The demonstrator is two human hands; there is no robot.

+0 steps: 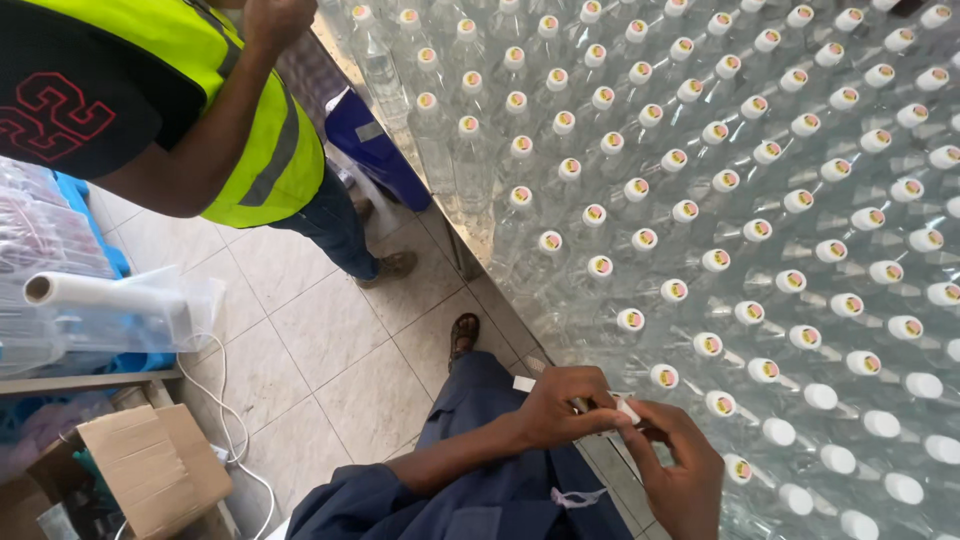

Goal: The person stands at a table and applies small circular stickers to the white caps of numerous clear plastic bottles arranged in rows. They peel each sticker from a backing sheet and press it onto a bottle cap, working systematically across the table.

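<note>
Both hands meet at the table's near edge. The left hand [560, 408] pinches one small white label [627, 408] between thumb and fingertips; the right hand [682, 470] touches the same label, fingers curled narrow around it. Beside them stand clear bottles [640, 330] with white caps, far too many to count, in diagonal rows on one table [470, 235]; most caps carry a round sticker, about eight nearest the hands are plain. One co-worker [170, 110] in a yellow vest stands left. One film roll [100, 292] and one cardboard box [150, 465] lie lower left.

Head camera looks steeply down, close over the bottles [700, 200].
</note>
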